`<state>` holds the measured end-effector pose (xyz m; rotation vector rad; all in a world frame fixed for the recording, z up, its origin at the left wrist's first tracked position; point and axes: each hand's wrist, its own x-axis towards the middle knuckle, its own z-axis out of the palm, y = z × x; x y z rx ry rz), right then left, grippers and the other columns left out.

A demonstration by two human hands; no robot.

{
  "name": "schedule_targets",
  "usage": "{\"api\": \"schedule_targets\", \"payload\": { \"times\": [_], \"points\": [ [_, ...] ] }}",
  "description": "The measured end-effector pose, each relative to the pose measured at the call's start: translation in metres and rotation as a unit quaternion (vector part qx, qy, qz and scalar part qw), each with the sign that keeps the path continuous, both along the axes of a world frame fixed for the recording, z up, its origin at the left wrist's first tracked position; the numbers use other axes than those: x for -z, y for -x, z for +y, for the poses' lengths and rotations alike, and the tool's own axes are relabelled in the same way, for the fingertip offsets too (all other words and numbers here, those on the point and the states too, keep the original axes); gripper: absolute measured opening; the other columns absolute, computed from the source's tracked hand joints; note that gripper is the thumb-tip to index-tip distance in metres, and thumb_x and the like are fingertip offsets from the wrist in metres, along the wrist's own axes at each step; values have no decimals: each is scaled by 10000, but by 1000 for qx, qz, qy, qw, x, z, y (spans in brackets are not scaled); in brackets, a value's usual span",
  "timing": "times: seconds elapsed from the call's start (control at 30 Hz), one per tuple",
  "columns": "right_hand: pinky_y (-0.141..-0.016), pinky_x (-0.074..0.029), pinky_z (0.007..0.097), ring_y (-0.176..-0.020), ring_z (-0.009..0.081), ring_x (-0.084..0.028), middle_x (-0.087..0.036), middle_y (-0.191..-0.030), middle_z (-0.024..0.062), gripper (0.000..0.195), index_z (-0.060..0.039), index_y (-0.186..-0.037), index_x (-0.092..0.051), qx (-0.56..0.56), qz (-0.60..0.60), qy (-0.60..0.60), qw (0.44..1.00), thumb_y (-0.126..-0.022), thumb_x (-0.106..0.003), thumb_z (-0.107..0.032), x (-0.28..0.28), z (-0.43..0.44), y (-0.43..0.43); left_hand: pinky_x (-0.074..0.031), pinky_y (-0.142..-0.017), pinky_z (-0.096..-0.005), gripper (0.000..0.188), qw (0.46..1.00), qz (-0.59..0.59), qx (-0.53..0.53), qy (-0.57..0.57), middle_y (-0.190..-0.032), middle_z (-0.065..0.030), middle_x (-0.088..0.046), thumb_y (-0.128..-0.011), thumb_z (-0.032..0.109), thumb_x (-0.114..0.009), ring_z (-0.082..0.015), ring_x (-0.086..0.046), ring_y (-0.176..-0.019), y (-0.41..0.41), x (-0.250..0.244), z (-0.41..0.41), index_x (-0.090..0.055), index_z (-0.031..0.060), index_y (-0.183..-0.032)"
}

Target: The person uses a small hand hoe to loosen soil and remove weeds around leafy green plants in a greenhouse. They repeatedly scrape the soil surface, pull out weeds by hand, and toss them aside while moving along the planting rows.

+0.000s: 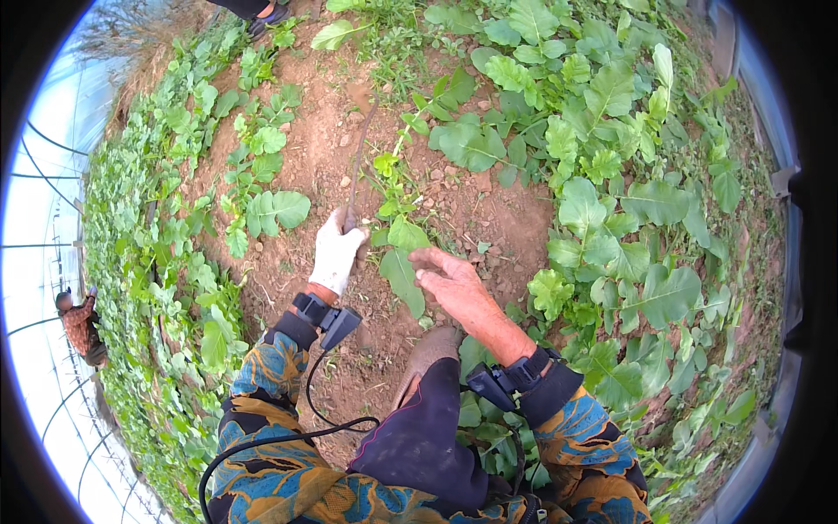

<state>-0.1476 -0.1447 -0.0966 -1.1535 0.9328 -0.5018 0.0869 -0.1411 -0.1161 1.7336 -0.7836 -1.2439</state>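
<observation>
My left hand (337,252), in a white glove, grips a thin, dark hand hoe (361,154). Its slightly bent shaft reaches away over bare soil, and its head is blurred at the far end. My right hand (452,281) is bare, its thumb and fingers curved with a gap between them. Close beside those fingertips are the broad green leaves (400,278) of a low leafy plant; whether they touch cannot be told. Lighter, smaller leaves (391,190) of weeds or seedlings grow just beyond, between the hoe and the stony soil (471,203).
Dense leafy crop plants (609,216) line the right, and more rows (196,288) run along the left. My shoe (435,347) rests on the soil below my hands. Someone's foot (267,19) shows at the top; another person (84,324) is by the plastic greenhouse wall (39,216).
</observation>
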Motion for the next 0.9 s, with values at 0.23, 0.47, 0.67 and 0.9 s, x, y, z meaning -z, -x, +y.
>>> {"api": "schedule_targets", "payload": {
  "times": [0.23,0.47,0.67,0.9],
  "points": [
    [-732,-499,279,-858,111,-604,-661,-982,19,280,-56,-1199,-611,-5,-1,-168,986,-941,-509,-90,1,25,30,-425,-384,-301,219,995,-84,-54,16,-632,-67,-585,-876,164,-577,-157,-560,-463,-95,70,-125,-599,26,-1045],
    [-741,-501,262,-881,108,-614,-660,-1027,14,262,-67,-1198,-626,-17,-24,-179,983,-964,-514,-104,-2,34,54,-404,-366,-321,278,997,-21,-68,-29,-610,-63,-562,-912,213,-562,-183,-523,-403,-75,108,-112,-600,26,-1114],
    [-726,-499,241,-870,121,-645,-656,-1000,42,267,-22,-1192,-608,29,10,-203,979,-957,-524,-117,-16,47,86,-418,-407,-297,370,996,-73,6,-48,-665,-60,-616,-933,214,-531,-133,-524,-436,-47,93,-68,-587,19,-1242],
    [-739,-513,250,-872,121,-644,-670,-999,53,280,-27,-1211,-605,-12,-16,-187,982,-962,-528,-130,-25,46,76,-473,-699,-343,377,973,-214,40,-71,-828,-157,-662,-917,248,-562,-235,-623,-754,-97,116,-53,-607,-23,-1175]
  ]
}}
